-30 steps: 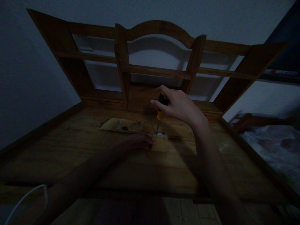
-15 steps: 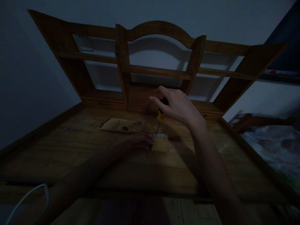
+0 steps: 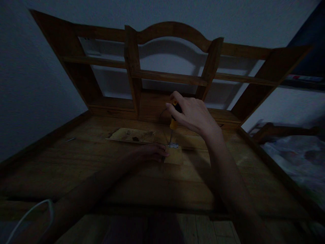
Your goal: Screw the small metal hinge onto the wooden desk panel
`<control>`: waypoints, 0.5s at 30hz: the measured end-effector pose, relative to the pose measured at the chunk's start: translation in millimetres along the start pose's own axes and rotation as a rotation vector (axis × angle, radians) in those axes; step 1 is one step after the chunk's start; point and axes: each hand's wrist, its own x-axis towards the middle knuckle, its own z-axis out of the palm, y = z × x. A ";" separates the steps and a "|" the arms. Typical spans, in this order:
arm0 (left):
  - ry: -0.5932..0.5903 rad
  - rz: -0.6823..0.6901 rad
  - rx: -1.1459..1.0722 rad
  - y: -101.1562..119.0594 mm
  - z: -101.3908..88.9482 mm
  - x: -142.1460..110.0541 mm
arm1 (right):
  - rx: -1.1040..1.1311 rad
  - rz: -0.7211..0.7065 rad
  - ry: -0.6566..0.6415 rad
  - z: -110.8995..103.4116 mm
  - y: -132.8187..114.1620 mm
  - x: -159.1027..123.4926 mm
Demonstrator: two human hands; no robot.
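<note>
In the head view, my right hand (image 3: 194, 113) is wrapped round the yellow and black handle of a screwdriver (image 3: 173, 124). Its thin shaft points down, and the tip meets the left part of a small metal hinge (image 3: 173, 146). That hinge lies along the far edge of a small, pale wooden block (image 3: 174, 156). Against the block's left side, the fingers of my left hand (image 3: 153, 152) hold it on the desk top, with one fingertip over its edge. How the other left fingers grip is hard to see in the dim light.
A stained, rough strip of wood (image 3: 132, 135) lies behind my left hand. Farther left is a small metal rod-like piece (image 3: 70, 139). A wooden shelf unit (image 3: 170, 77) rises at the back of the desk (image 3: 162, 189). A white cable (image 3: 30, 213) loops at lower left.
My right thumb and fingers have shifted slightly on the screwdriver handle. The tip stays at the hinge, and my left hand stays on the wooden block.
</note>
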 end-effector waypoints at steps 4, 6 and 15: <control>0.002 -0.016 -0.016 -0.3 0.1 1.2 | 0.097 -0.087 -0.015 -0.8 0.3 1.4; 0.009 -0.010 -0.023 0.0 0.7 0.6 | 0.103 -0.095 -0.022 0.7 0.3 2.7; -0.003 -0.016 -0.014 0.4 0.1 -0.8 | 0.074 -0.031 -0.059 -4.7 2.8 -0.5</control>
